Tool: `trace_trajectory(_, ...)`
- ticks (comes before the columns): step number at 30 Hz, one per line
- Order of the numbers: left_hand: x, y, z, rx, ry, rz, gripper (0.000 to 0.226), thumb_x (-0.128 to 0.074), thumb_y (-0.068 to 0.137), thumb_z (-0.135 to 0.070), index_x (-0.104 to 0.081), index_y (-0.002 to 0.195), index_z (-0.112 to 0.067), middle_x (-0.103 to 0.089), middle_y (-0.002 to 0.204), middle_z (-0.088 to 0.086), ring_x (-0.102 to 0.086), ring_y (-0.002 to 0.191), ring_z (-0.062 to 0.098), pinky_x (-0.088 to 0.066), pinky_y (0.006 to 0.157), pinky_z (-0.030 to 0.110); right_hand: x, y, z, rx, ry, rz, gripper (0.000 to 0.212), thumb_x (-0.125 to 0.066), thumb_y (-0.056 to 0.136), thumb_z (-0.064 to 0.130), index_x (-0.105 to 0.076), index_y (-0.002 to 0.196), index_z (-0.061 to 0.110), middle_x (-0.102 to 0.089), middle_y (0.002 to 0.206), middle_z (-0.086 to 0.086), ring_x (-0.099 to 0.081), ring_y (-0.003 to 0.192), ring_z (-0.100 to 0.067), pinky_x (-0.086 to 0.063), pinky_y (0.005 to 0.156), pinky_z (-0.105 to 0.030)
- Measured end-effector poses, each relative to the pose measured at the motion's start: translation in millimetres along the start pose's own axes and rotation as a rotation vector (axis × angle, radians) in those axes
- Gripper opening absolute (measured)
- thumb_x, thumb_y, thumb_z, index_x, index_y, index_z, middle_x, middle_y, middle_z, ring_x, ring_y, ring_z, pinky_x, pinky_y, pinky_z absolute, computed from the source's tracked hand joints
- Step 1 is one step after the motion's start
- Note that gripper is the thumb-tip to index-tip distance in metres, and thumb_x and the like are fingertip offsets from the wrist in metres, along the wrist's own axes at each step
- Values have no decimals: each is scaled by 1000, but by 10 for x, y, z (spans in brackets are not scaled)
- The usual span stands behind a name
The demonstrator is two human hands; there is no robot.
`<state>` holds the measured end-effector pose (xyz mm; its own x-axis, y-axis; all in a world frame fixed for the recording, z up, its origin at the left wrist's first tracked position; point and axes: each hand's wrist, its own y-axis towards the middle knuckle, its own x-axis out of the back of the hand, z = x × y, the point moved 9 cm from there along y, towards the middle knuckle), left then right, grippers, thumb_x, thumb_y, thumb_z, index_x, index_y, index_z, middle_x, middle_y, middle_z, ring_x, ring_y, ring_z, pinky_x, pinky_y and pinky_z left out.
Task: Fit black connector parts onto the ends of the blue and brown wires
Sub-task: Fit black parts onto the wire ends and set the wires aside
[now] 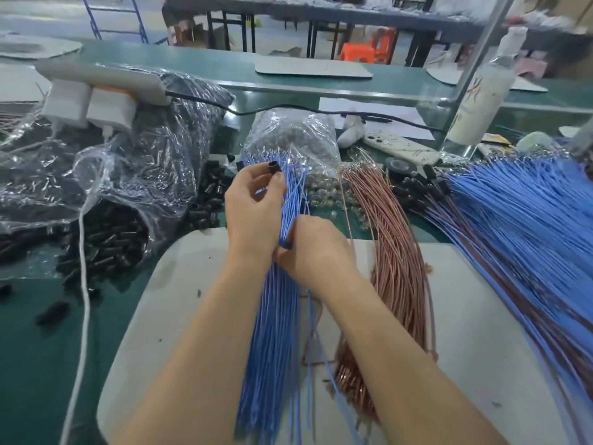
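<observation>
On the pad [179,284] before us one wire bundle [272,316] lies in the middle, a second bundle [398,252] just to its right, a fanned heap of wires [519,220] farther right. Left sits a bag of connector parts [144,175]; behind the bundles, a smaller bag [295,136] of what may be terminals.

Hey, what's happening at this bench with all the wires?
A person is assembling wire ends. The left hand pinches a black connector part at its fingertips, while the right hand grips the blue wire bundle on the mat. The brown wire bundle lies beside it, untouched.
</observation>
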<state>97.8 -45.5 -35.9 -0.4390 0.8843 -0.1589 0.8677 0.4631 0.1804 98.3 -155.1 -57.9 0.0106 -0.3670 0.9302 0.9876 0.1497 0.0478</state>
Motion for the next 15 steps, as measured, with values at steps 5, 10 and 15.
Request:
trace_trajectory(5, -129, -39, -15, -55, 78, 108, 26, -61, 86, 0, -59, 87, -26, -64, 86, -6, -63, 80, 4, -50, 79, 19, 11, 24, -158, -116, 168, 72, 17, -61, 83, 31, -65, 80, 14, -58, 76, -7, -61, 86, -31, -39, 65, -27)
trace_trajectory(10, -191, -90, -42, -109, 146, 165, 27, -58, 87, 2, -57, 89, -25, -65, 91, -8, -65, 91, 10, -50, 82, 16, 154, 12, -280, -79, 373, 95, 24, -63, 89, 33, -69, 80, 12, -70, 80, -8, -60, 72, -20, -40, 64, -25)
trace_trajectory(15, -230, -116, -80, -157, 182, 193, 23, -57, 88, 2, -58, 93, -21, -64, 91, -11, -64, 90, 7, -49, 79, 13, 165, 5, -341, -77, 600, 150, 23, -55, 95, 23, -62, 76, 13, -63, 66, -1, -43, 43, -5, -37, 49, -21)
